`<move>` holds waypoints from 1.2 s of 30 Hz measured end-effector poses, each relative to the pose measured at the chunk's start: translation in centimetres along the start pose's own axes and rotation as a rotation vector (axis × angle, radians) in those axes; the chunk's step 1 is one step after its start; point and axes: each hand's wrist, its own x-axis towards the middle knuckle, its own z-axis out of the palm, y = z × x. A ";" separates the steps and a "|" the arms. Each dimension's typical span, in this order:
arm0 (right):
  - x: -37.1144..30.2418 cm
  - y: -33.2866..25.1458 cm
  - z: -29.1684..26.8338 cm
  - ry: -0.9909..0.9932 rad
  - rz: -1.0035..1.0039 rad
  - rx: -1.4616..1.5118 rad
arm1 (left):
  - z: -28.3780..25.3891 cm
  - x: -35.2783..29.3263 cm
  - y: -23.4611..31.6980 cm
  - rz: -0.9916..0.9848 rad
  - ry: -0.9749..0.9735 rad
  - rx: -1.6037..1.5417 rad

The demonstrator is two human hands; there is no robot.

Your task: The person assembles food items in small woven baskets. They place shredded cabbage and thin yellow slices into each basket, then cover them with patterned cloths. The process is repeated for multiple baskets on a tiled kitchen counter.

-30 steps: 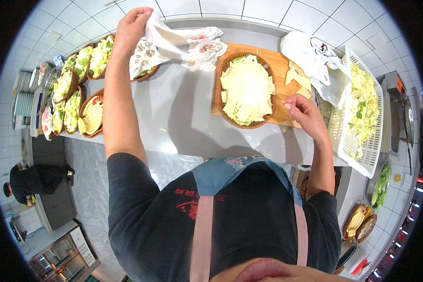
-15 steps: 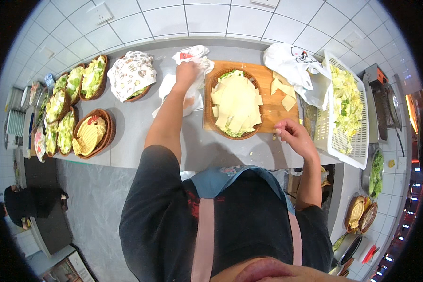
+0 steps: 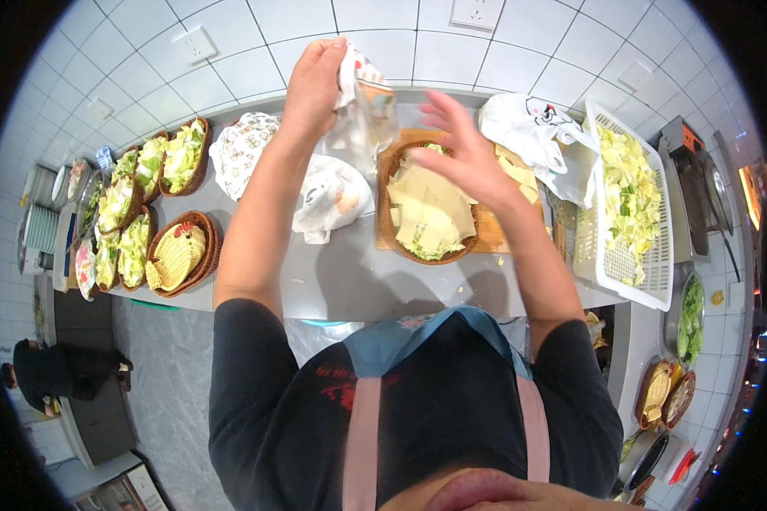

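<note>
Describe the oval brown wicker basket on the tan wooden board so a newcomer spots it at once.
On the grey counter, left of the white slotted plastic crate, lies a tan wooden board. On it sits the oval brown wicker basket, near the person's bare right hand. Its layer of pale-yellow flat sheets sets it apart from the leaf-filled wicker baskets at left.

Place: kitchen, apparently a restaurant's
Wall: white tiles (image 3: pixel 452 60) beyond left grip (image 3: pixel 314 85)
Baskets (image 3: pixel 214 262): many, holding greens (image 3: pixel 134 243), left of that grip
Crate (image 3: pixel 591 247): leaf-filled, right of it
Plates (image 3: pixel 41 226): stacked, far left of it
</note>
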 end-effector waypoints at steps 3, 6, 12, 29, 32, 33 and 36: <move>2.3 -0.8 3.5 -0.062 0.031 -0.009 | 0.9 -1.9 1.1 0.072 -0.022 0.036; 3.2 0.3 3.2 -0.187 0.286 0.273 | -1.1 -2.4 1.5 0.242 0.033 0.338; 3.5 -1.5 2.1 -0.278 0.452 0.332 | -0.3 -4.8 3.7 0.009 -0.004 0.205; 8.5 -3.0 -5.8 -0.177 0.175 -0.212 | -1.7 -4.9 9.9 0.028 -0.412 0.851; 7.6 -2.9 -4.8 0.065 -0.201 -0.507 | 1.6 -4.9 9.7 -0.095 -0.347 0.476; 6.9 -4.9 -4.0 -0.001 -0.047 -0.212 | 1.9 -5.0 9.6 -0.095 -0.327 0.376; 4.3 -6.0 -1.1 -0.241 0.032 0.283 | 2.0 -4.1 8.6 -0.130 -0.287 0.131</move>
